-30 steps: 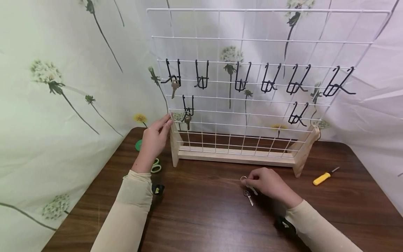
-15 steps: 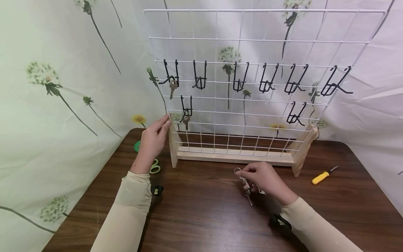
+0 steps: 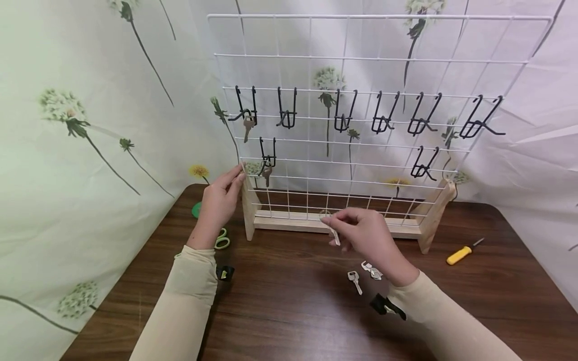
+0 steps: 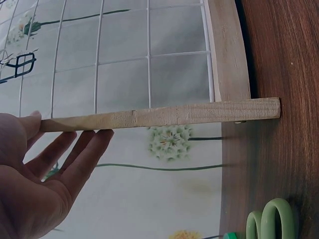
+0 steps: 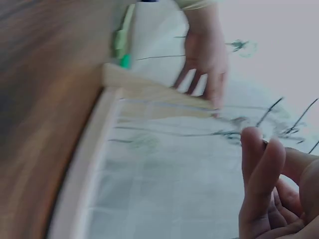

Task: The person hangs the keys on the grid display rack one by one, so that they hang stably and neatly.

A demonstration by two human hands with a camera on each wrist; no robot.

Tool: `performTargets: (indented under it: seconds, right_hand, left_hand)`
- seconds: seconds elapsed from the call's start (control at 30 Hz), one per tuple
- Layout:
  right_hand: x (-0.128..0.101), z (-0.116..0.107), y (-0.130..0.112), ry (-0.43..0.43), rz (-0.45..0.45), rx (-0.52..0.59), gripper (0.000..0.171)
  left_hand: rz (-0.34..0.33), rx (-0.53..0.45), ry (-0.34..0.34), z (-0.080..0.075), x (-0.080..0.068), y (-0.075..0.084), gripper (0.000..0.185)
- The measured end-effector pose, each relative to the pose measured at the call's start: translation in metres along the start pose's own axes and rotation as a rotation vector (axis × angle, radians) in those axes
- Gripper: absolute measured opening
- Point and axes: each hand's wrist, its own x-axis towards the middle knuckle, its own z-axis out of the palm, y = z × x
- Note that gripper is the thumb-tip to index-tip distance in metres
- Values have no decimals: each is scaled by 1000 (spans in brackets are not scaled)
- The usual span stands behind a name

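The right hand (image 3: 366, 235) pinches a key (image 3: 333, 231) at the rack's (image 3: 316, 220) six o'clock; the left hand (image 3: 219, 200), fingers straight, steadies its post. No writing is readable.

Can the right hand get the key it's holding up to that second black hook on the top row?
Probably yes. The right hand pinches the key in front of the rack, and nothing hangs on the second hook or stands between them.

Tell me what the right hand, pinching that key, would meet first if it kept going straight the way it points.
Probably the rack's wooden base rail, just beyond the right hand and its key; depth is unclear.
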Motion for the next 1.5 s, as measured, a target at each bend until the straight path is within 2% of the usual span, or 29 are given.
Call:
performTargets:
  seconds: [0.13, 0.5, 0.63, 0.77, 0.87, 1.13, 1.5]
  right_hand:
    - [2, 1, -31, 57, -100, 28, 27]
    - [12, 9, -118, 199, -591, 20, 14]
    - [21, 13, -138, 233, -685, 2, 14]
    - [31, 15, -149, 241, -685, 2, 15]
    - [38, 17, -151, 236, -646, 14, 16]
    - [54, 18, -147, 220, -526, 9, 17]
    - [71, 20, -140, 172, -445, 36, 23]
  left_hand:
    - [-5, 6, -6, 0, 0, 0, 46]
    - [-19, 6, -4, -1, 0, 1, 46]
    - [-22, 10, -2, -1, 0, 1, 46]
    - [-23, 7, -7, -2, 0, 1, 46]
    - [-23, 6, -13, -2, 0, 0, 46]
    - [-20, 11, -12, -2, 0, 1, 46]
    - [-6, 15, 2, -2, -1, 2, 45]
